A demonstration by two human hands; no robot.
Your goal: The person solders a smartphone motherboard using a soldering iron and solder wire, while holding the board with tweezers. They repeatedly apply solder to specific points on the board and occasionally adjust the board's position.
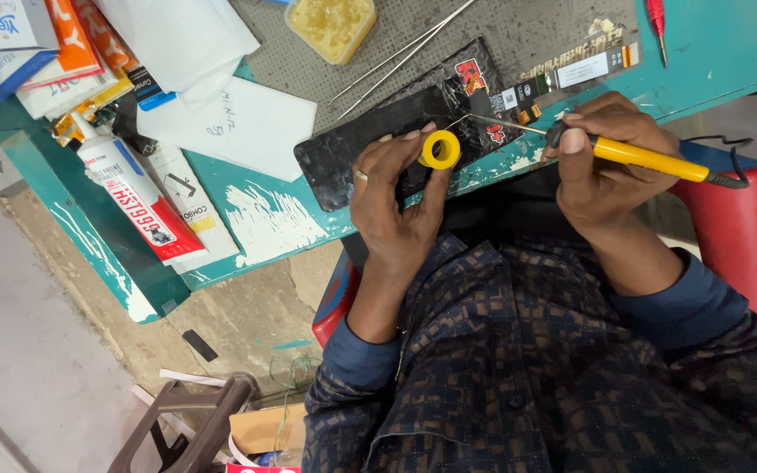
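There is one view only, from a camera worn on the person's head. It looks steeply down over the chest and forearms, so the patterned shirt (527, 368) fills the lower right of the picture. The camera sits close to the hands, with the left hand (396, 201) and right hand (606, 166) near the middle. The teal bench (291, 219) runs slantwise across the top, its far part cut off by the upper edge. At lower left the view falls past the bench edge to the grey floor (28, 350).

A repair workshop: soldering iron (650, 158), tweezers (405, 57), glue tube (137, 200).
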